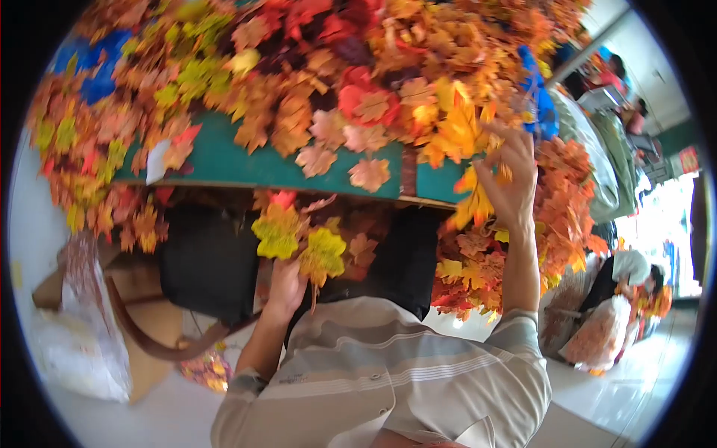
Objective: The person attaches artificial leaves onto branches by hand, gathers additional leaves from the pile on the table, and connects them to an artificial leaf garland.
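Low in the middle of the head view, my left hand (287, 285) is closed on a bunch of artificial maple leaves; yellow-green leaves (276, 233) and some pink and orange ones stick out above it. My right hand (511, 175) is raised at the table's right part, its thumb and fingers curved beside bright orange-yellow leaves (455, 131). An orange-yellow leaf (475, 198) hangs by its thumb; the contact between fingertips and leaves is blurred. Pink leaves (370, 174) lie on the green tabletop (246, 160) between the hands.
Heaps of red and orange leaves (299, 67) cover the table. Blue material (101, 67) shows left and right. A white plastic bag (78, 343) and a black chair (205, 261) are at the left. People sit at the far right near a filled bag (597, 332).
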The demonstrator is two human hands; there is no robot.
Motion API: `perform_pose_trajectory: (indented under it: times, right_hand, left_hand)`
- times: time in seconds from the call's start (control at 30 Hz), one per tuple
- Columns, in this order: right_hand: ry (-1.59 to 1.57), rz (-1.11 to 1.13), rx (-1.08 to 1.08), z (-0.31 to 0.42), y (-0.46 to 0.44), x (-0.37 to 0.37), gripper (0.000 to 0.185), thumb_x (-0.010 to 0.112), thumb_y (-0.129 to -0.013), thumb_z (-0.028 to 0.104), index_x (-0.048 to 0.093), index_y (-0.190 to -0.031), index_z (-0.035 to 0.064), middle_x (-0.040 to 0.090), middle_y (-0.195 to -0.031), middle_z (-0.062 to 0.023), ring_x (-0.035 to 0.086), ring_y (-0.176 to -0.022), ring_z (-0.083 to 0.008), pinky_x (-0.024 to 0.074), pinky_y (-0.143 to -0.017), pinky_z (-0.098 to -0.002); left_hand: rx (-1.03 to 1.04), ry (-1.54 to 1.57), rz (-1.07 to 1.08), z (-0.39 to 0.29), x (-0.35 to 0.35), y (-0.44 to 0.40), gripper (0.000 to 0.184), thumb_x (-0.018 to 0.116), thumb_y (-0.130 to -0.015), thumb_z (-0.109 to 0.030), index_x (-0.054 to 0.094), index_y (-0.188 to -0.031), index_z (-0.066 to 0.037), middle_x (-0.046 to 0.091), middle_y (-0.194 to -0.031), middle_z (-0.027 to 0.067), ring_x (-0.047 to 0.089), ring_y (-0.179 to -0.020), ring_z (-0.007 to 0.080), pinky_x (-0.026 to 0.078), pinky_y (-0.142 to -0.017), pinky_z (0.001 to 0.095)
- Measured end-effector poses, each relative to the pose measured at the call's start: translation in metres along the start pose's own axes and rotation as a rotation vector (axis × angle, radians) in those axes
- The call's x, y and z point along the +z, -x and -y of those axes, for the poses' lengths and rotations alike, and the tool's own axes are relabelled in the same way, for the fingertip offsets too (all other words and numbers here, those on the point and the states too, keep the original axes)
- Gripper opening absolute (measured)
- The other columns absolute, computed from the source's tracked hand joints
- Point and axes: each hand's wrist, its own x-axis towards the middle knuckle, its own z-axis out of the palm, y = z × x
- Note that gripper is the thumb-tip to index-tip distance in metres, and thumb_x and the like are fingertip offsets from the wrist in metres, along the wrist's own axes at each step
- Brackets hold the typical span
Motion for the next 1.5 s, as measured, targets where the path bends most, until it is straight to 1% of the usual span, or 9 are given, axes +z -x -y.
perform_pose_trajectory:
  times: [0.2, 0.23, 0.37, 0.57, 0.67, 0.83, 1.07, 1.3, 1.5]
  right_hand:
    - [-0.478, 0.289, 0.481, 0.004, 0.044, 0.066, 0.012, 0.068, -0.081, 0.007, 0.058, -0.078, 0.0003, 0.070, -0.093, -0.0096, 0.062, -0.092, -0.0194, 0.0459, -0.084, -0.0318]
    - [-0.453, 0.238, 0.514, -0.010, 0.044, 0.075, 0.011, 0.067, -0.082, 0.007, 0.060, -0.080, -0.0007, 0.071, -0.093, -0.0095, 0.063, -0.088, -0.0171, 0.0466, -0.083, -0.0307]
    - [-0.844, -0.007, 0.713, -0.047, 0.034, 0.081, 0.012, 0.065, -0.088, 0.008, 0.066, -0.085, -0.0036, 0.072, -0.090, -0.0091, 0.064, -0.081, -0.0106, 0.0484, -0.077, -0.0257]
    - [-0.629, -0.419, 0.483, -0.080, -0.029, 0.033, 0.013, 0.066, -0.088, 0.009, 0.068, -0.086, -0.0030, 0.072, -0.090, -0.0097, 0.065, -0.080, -0.0104, 0.0501, -0.074, -0.0222]
    - [-0.161, -0.286, 0.387, -0.118, -0.052, 0.032, 0.013, 0.068, -0.086, 0.011, 0.067, -0.086, -0.0027, 0.072, -0.091, -0.0096, 0.065, -0.082, -0.0126, 0.0501, -0.075, -0.0249]
    - [-0.161, -0.192, 0.342, -0.070, -0.037, 0.020, 0.014, 0.066, -0.086, 0.011, 0.062, -0.081, -0.0019, 0.068, -0.084, -0.0085, 0.062, -0.086, -0.0125, 0.0493, -0.075, -0.0292]
    - [-1.054, 0.581, 0.385, 0.079, 0.050, 0.066, 0.009, 0.069, -0.083, 0.001, 0.060, -0.084, 0.0001, 0.065, -0.083, -0.0066, 0.063, -0.079, -0.0130, 0.0506, -0.073, -0.0282]
    - [-0.928, 0.809, 0.121, 0.116, 0.065, 0.134, 0.016, 0.071, -0.079, 0.010, 0.059, -0.085, 0.0010, 0.065, -0.079, -0.0155, 0.064, -0.073, -0.0351, 0.0503, -0.062, -0.0393]
    - [-0.791, 0.803, 0.214, 0.098, 0.096, 0.149, 0.012, 0.071, -0.080, 0.006, 0.062, -0.086, -0.0018, 0.067, -0.080, -0.0124, 0.067, -0.073, -0.0234, 0.0526, -0.066, -0.0327]
  left_hand:
    - [-0.050, -0.027, 0.118, 0.008, -0.026, -0.011, 0.034, 0.048, -0.094, 0.000, 0.049, -0.128, 0.000, 0.059, -0.124, 0.0094, 0.062, -0.107, 0.0206, 0.051, -0.092, 0.0362]
    - [-0.027, -0.017, 0.021, 0.002, -0.007, -0.006, 0.023, 0.053, -0.094, -0.003, 0.057, -0.116, 0.002, 0.065, -0.109, 0.0090, 0.065, -0.093, 0.0163, 0.053, -0.077, 0.0302]
    - [-0.056, -0.027, 0.016, 0.005, -0.005, -0.004, 0.023, 0.053, -0.094, -0.004, 0.057, -0.115, 0.003, 0.066, -0.106, 0.0101, 0.066, -0.092, 0.0180, 0.054, -0.075, 0.0311]
    - [-0.065, -0.023, 0.035, 0.011, -0.006, -0.006, 0.024, 0.052, -0.094, -0.003, 0.056, -0.117, 0.005, 0.065, -0.110, 0.0122, 0.066, -0.098, 0.0203, 0.054, -0.082, 0.0343]
    - [-0.103, -0.010, 0.050, 0.019, -0.010, -0.011, 0.026, 0.049, -0.095, -0.002, 0.054, -0.120, 0.002, 0.064, -0.114, 0.0106, 0.065, -0.101, 0.0207, 0.053, -0.086, 0.0356]
    - [-0.097, 0.006, 0.101, 0.015, 0.012, -0.016, 0.027, 0.050, -0.094, -0.002, 0.054, -0.121, 0.001, 0.063, -0.115, 0.0096, 0.064, -0.102, 0.0203, 0.053, -0.084, 0.0345]
    - [-0.117, -0.220, 0.034, 0.010, 0.004, -0.010, 0.026, 0.056, -0.093, -0.003, 0.057, -0.119, 0.002, 0.065, -0.111, 0.0094, 0.065, -0.100, 0.0178, 0.053, -0.086, 0.0342]
    - [0.077, -0.587, 0.113, 0.005, 0.017, -0.003, 0.020, 0.068, -0.086, -0.007, 0.063, -0.104, 0.000, 0.067, -0.090, 0.0019, 0.060, -0.074, 0.0066, 0.048, -0.063, 0.0235]
    - [-0.158, -0.249, 0.048, -0.006, 0.006, 0.003, 0.014, 0.067, -0.088, -0.006, 0.066, -0.101, 0.000, 0.064, -0.078, 0.0004, 0.055, -0.057, 0.0056, 0.040, -0.049, 0.0206]
